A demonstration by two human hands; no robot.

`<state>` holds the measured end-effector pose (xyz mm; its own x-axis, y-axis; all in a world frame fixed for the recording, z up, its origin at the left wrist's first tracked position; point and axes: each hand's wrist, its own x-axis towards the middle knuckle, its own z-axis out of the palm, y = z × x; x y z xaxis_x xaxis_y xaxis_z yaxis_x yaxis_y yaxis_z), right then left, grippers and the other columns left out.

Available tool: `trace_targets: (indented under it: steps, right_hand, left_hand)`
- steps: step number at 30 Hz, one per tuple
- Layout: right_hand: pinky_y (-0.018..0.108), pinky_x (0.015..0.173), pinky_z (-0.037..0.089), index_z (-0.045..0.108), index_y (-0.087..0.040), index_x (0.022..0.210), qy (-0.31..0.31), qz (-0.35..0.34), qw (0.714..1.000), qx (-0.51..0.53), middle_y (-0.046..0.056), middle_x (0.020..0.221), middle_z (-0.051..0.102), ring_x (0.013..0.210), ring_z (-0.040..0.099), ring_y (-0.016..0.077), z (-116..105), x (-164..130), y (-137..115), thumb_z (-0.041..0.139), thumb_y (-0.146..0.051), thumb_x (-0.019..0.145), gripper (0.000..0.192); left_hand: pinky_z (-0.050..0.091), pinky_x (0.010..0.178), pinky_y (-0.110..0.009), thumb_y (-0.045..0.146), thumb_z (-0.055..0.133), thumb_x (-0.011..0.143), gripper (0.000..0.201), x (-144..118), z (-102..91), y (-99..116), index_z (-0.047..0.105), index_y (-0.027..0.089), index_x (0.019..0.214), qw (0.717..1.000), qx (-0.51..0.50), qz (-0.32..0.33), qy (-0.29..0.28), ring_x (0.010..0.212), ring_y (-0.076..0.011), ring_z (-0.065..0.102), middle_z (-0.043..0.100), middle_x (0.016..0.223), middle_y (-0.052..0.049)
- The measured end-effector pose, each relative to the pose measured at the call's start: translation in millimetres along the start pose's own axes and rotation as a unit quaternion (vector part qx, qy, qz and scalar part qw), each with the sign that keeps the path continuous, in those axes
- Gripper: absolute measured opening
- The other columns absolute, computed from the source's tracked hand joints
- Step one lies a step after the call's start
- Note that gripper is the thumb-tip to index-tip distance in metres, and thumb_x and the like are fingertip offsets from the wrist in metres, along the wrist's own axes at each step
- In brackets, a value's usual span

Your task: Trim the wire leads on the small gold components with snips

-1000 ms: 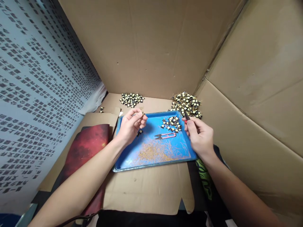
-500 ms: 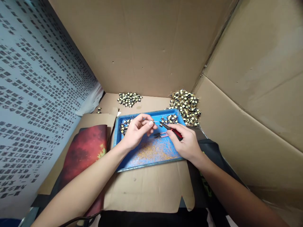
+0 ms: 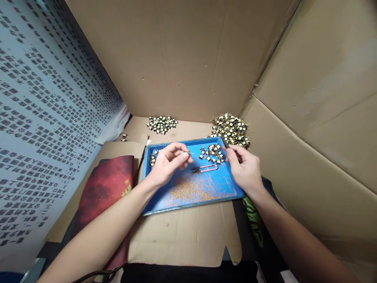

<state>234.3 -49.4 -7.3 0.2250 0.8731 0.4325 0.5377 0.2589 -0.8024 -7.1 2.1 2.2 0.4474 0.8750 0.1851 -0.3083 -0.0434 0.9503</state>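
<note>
My left hand (image 3: pixel 167 165) is closed over the blue tray, pinching a small part with thin wire leads (image 3: pixel 187 153) between thumb and fingertips. Most of that part is hidden by the fingers. At the tray's right edge, my right hand (image 3: pixel 245 167) is closed around a slim tool with a black tip (image 3: pixel 225 144); the palm covers its handle. Below and between the hands, pink thread snips (image 3: pixel 208 168) lie in the tray (image 3: pixel 153 211). Several small yellow-and-black wound components (image 3: pixel 212 152) lie by my right fingers, and more (image 3: pixel 152 158) sit behind my left hand.
Copper-coloured wire clippings (image 3: pixel 185 190) litter the tray floor. Behind it are a pile of components (image 3: pixel 161 124) at left and a larger, wire-tangled pile (image 3: pixel 231 127) at right. Cardboard walls (image 3: pixel 188 59) enclose the back and right. A red patterned mat (image 3: pixel 106 184) lies left.
My right hand has moved right with the tool, away from the part in my left hand, uncovering the snips' pink handle. The left hand stays nearly in place.
</note>
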Motion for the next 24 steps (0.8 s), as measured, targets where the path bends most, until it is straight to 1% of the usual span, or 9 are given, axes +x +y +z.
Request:
trace_targets:
  steps: [2, 5, 7, 12, 19, 24]
  right_hand:
    - [0.033, 0.070, 0.059, 0.076, -0.018, 0.107, -0.030, -0.032, 0.999, 0.005, 0.007, 0.092, 0.080, 0.076, 0.074, 0.0217, -1, 0, 2, 0.061, -0.036, 0.099, 0.025]
    - [0.035, 0.081, 0.059, 0.075, -0.020, 0.109, -0.106, -0.109, 0.988, -0.002, 0.008, 0.103, 0.079, 0.089, 0.075, 0.0229, 4, -5, 1, 0.062, -0.030, 0.097, 0.020]
    - [0.036, 0.084, 0.059, 0.074, -0.021, 0.111, -0.128, -0.135, 0.983, 0.000, 0.007, 0.106, 0.079, 0.094, 0.074, 0.0229, 8, -9, -1, 0.061, -0.028, 0.098, 0.019]
    - [0.036, 0.085, 0.059, 0.073, -0.021, 0.112, -0.114, -0.138, 0.984, 0.006, 0.007, 0.107, 0.079, 0.096, 0.074, 0.0228, 10, -12, -6, 0.061, -0.028, 0.100, 0.018]
    - [0.036, 0.089, 0.059, 0.073, -0.022, 0.113, -0.125, -0.134, 0.983, 0.014, 0.006, 0.109, 0.079, 0.097, 0.075, 0.0220, 11, -13, -7, 0.061, -0.027, 0.100, 0.019]
    - [0.037, 0.088, 0.060, 0.074, -0.022, 0.112, -0.123, -0.124, 0.984, 0.020, 0.007, 0.109, 0.079, 0.097, 0.075, 0.0224, 10, -14, -7, 0.060, -0.029, 0.100, 0.019]
  left_hand:
    - [0.049, 0.058, -0.019, 0.032, 0.076, 0.093, 0.025, 1, 1.0, -1, 0.062, 0.014, 0.104, 1.000, -0.004, -0.013, -0.014, 0.063, -0.0090, 0.063, 0.075, 0.083, -0.005]
    - [0.049, 0.058, -0.019, 0.031, 0.076, 0.093, 0.027, 3, 3.1, -4, 0.060, 0.015, 0.107, 0.999, -0.012, -0.016, -0.025, 0.065, -0.0094, 0.064, 0.076, 0.085, -0.006]
    - [0.049, 0.057, -0.019, 0.031, 0.076, 0.093, 0.027, 2, 3.7, -5, 0.059, 0.015, 0.106, 1.000, -0.014, -0.011, -0.024, 0.065, -0.0093, 0.064, 0.076, 0.085, -0.005]
    - [0.049, 0.058, -0.020, 0.034, 0.076, 0.093, 0.028, 0, 2.9, -5, 0.058, 0.016, 0.105, 0.999, 0.002, -0.018, -0.030, 0.066, -0.0104, 0.065, 0.077, 0.087, -0.007]
    - [0.049, 0.060, -0.020, 0.035, 0.075, 0.093, 0.027, -1, 3.4, -4, 0.058, 0.017, 0.105, 0.999, 0.013, -0.018, -0.031, 0.067, -0.0100, 0.065, 0.076, 0.087, -0.005]
    - [0.050, 0.060, -0.021, 0.035, 0.074, 0.094, 0.027, -1, 3.2, -5, 0.058, 0.017, 0.106, 0.999, 0.017, -0.017, -0.029, 0.068, -0.0103, 0.065, 0.077, 0.088, -0.006]
